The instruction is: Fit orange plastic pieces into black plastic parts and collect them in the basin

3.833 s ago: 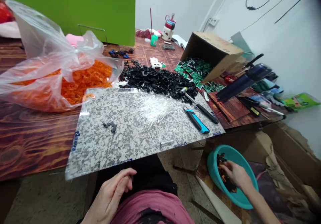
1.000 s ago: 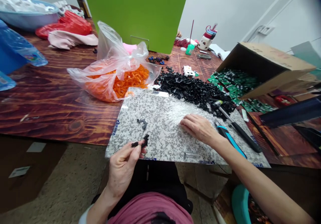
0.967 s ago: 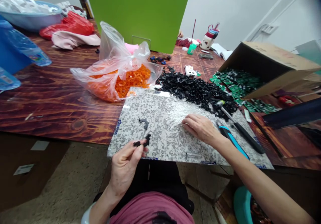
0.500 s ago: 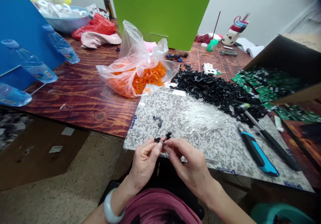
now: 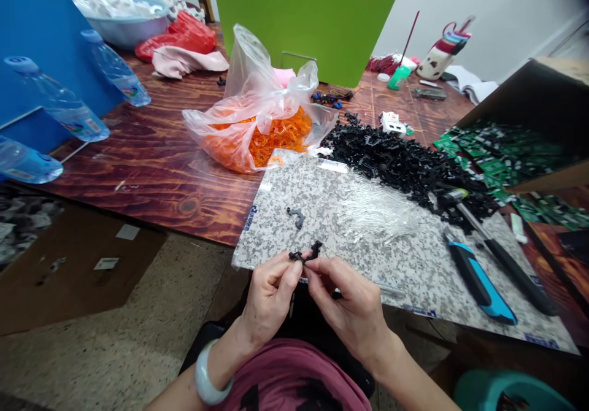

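Note:
My left hand [image 5: 271, 291] pinches a small black plastic part [image 5: 315, 251] at the front edge of the speckled board [image 5: 317, 196]. Close against it, my right hand [image 5: 347, 303] has thumb and forefinger pressed together at the same part; whether a thin pin or wire sits between those fingertips is too small to tell. Just beyond my hands, a single dark grey curved plastic part [image 5: 296, 217] lies on the board. To its right spreads a bundle of thin clear-white strands [image 5: 377, 210].
Behind the board are a heap of black parts [image 5: 391, 159] and a plastic bag of orange pieces [image 5: 280, 135]. A blue-black cutter [image 5: 481, 282] and a black-handled tool [image 5: 519, 276] lie at right. Green circuit boards [image 5: 488, 147] spill from a box. Bottles [image 5: 59, 104] stand left.
The black part has turned between my fingertips and more of it shows now. Both hands stay close together. The whole view has shifted slightly.

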`<state>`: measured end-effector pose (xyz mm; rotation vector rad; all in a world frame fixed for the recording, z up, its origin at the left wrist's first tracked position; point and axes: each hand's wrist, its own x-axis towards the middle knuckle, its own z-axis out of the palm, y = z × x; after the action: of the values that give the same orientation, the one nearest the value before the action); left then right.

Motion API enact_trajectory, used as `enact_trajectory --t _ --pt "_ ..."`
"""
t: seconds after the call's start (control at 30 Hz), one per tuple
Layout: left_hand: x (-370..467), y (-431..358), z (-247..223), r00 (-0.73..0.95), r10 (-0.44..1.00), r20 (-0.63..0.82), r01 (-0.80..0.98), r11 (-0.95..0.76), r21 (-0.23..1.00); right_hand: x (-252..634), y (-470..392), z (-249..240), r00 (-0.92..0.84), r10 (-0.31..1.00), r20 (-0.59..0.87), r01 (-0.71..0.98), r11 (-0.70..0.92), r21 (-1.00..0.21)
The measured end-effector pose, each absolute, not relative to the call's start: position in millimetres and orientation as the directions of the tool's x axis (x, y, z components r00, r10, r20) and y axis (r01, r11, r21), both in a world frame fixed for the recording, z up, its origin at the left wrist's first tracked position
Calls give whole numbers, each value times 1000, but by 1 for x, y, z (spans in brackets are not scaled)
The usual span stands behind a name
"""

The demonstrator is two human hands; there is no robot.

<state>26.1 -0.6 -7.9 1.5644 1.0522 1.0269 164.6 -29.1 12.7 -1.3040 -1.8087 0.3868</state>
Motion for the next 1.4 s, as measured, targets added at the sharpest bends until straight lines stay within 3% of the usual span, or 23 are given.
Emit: enact_trajectory --t 0.33,0.6,0.97,1.17,1.4 --pt "26 -4 -8 217 968 123 204 -168 964 156 -31 18 -41 905 424 620 356 -700" --pt "23 0 -10 157 976 152 286 -192 939 159 -35 13 -23 958 285 555 249 -794" --pt "18 3 -1 304 922 240 383 -349 855 175 -18 32 -91 995 32 491 73 -868" --pt "14 2 -4 442 873 205 402 -397 825 185 -15 32 -223 975 -4 593 132 -794" --pt "8 3 3 550 815 183 346 -422 838 191 -13 45 -487 872 -57 742 377 -555"
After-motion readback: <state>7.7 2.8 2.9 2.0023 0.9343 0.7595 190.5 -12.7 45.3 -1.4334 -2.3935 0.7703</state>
